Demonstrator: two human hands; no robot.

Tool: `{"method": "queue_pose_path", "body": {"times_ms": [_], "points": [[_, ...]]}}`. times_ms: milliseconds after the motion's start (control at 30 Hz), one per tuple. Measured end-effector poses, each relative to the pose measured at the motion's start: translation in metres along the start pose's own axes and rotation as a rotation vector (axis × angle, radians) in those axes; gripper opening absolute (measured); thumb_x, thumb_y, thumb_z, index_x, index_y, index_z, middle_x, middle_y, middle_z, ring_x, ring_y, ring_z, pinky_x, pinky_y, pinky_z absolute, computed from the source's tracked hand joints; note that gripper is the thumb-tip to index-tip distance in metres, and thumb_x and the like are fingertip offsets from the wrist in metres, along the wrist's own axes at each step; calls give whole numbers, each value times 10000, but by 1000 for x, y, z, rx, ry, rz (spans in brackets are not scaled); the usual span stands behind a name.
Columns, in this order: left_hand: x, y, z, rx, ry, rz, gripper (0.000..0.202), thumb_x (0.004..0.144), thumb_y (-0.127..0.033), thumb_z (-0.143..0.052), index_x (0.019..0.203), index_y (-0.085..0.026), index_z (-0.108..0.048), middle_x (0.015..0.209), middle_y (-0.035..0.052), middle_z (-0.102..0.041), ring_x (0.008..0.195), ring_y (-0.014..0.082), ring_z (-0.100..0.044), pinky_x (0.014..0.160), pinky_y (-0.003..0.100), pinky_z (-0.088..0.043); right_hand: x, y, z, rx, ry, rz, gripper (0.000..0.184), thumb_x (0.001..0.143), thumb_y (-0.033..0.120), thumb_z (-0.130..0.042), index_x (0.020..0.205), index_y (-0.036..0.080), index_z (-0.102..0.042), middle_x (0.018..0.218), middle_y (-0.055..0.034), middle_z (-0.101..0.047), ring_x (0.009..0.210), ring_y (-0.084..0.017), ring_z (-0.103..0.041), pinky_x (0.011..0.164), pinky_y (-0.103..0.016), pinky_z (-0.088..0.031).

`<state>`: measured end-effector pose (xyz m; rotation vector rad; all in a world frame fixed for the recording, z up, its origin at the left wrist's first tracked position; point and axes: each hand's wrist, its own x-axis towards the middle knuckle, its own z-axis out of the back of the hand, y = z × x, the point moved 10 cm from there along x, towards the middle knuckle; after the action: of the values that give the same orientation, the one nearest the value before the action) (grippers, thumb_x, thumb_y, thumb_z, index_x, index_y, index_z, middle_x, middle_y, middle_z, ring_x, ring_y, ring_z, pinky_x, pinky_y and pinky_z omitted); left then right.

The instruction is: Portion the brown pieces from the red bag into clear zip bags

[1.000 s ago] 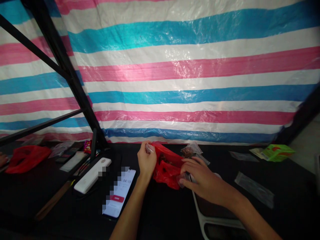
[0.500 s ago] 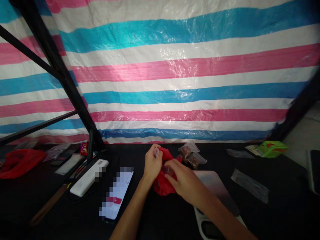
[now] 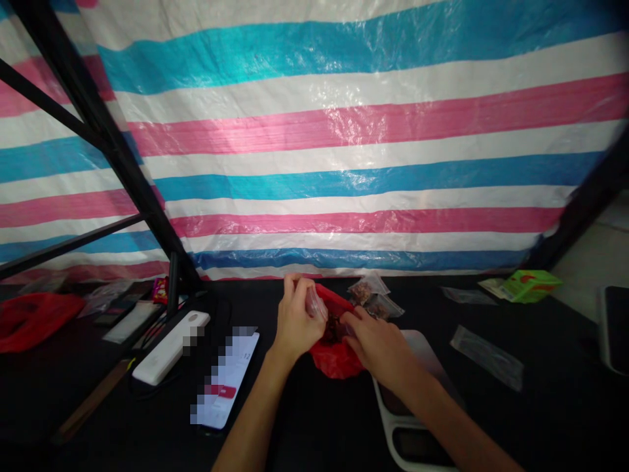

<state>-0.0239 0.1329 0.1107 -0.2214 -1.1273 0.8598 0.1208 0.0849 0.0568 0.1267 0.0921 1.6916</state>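
Observation:
My left hand (image 3: 295,316) is shut on a small clear plastic bag (image 3: 316,303), holding it upright over a red plastic bag (image 3: 337,359). My right hand (image 3: 374,349) has its fingertips at the red bag's mouth, beside a dark brown lumpy food (image 3: 334,329) inside it. Whether those fingers pinch anything is hidden. Just behind my hands lie two small clear bags of brown pieces (image 3: 373,295). A white digital scale (image 3: 410,419) sits under my right forearm.
The black table holds a phone (image 3: 225,380), a white power bank (image 3: 170,347), a red bag (image 3: 34,321), a green packet (image 3: 531,286) and a flat clear bag (image 3: 486,357). A striped tarp (image 3: 344,144) on black poles (image 3: 118,170) stands behind the table.
My hands have come closer together over the red bag, which has opened to show the brown food. The clear bag is now upright in my left hand, and the view has shifted slightly.

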Motion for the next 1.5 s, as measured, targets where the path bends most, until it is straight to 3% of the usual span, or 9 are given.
{"method": "queue_pose_path", "body": {"times_ms": [133, 267, 400, 600, 800, 933, 1100, 1300, 1500], "points": [[-4, 6, -14, 105, 50, 94, 296, 783, -91, -629, 1002, -257, -520, 1127, 70, -514, 1026, 249, -619, 904, 365, -523, 5, -2, -8, -46, -29, -44, 293, 977, 234, -593, 1267, 271, -602, 1328, -94, -632, 903, -264, -769, 674, -316, -490], [-15, 47, -14, 219, 21, 425, 195, 850, -171, -621, 977, -231, -486, 1099, 94, -501, 1077, 295, -596, 931, 433, -504, 10, -7, -13, -43, 1, -62, 412, 933, 116, -579, 1326, 240, -563, 1338, -117, -655, 980, -264, -763, 718, -310, -496], [-36, 80, -40, 190, 256, 643, 248, 867, -274, -679, 971, -207, -465, 1113, 138, -529, 980, 304, -643, 874, 427, -483, 15, -9, -9, -23, 5, -58, 255, 961, 164, -585, 1209, 210, -623, 1260, -110, -711, 999, -290, -761, 743, -337, -506], [-41, 91, -65, -47, 349, 627, 229, 849, -161, -653, 862, -246, -441, 797, 31, -617, 749, 227, -638, 684, 300, -389, 19, -9, -10, -36, 3, -67, 217, 978, 259, -633, 1194, 242, -626, 1278, -88, -692, 971, -274, -763, 723, -310, -493], [-26, 104, -45, -171, 126, 636, 146, 832, -185, -642, 829, -224, -502, 710, -32, -591, 658, 162, -576, 629, 251, -374, 23, -11, -11, -36, -16, -51, 249, 980, 181, -578, 1219, 240, -617, 1277, -92, -669, 957, -251, -768, 690, -295, -481], [-14, 94, -35, -292, 36, 536, 128, 798, -184, -635, 840, -216, -518, 693, -62, -547, 627, 129, -522, 614, 226, -377, 24, -11, -13, -51, 9, -64, 389, 971, 51, -450, 1286, 223, -600, 1313, -122, -671, 980, -266, -768, 714, -321, -503], [-11, 82, -26, -338, -24, 457, 73, 860, -246, -597, 860, -222, -528, 694, -60, -534, 620, 126, -498, 610, 224, -368, 27, -12, -15, -49, 15, -73, 401, 1012, 97, -435, 1356, 236, -588, 1355, -148, -658, 1025, -283, -763, 779, -345, -531], [-11, 76, -23, -421, -27, 474, 148, 939, -339, -556, 864, -212, -543, 716, -41, -557, 623, 125, -494, 597, 222, -375, 30, -21, -18, -17, -39, -59, 314, 1026, 203, -514, 1314, 259, -627, 1318, -106, -681, 996, -280, -770, 757, -337, -534], [-10, 69, -42, -649, 101, 530, 78, 819, -241, -586, 823, -203, -519, 695, -56, -524, 591, 102, -469, 575, 207, -380, 29, -25, -13, -38, -46, -57, 385, 988, 118, -490, 1323, 262, -614, 1352, -100, -660, 983, -271, -767, 755, -338, -523]]}}
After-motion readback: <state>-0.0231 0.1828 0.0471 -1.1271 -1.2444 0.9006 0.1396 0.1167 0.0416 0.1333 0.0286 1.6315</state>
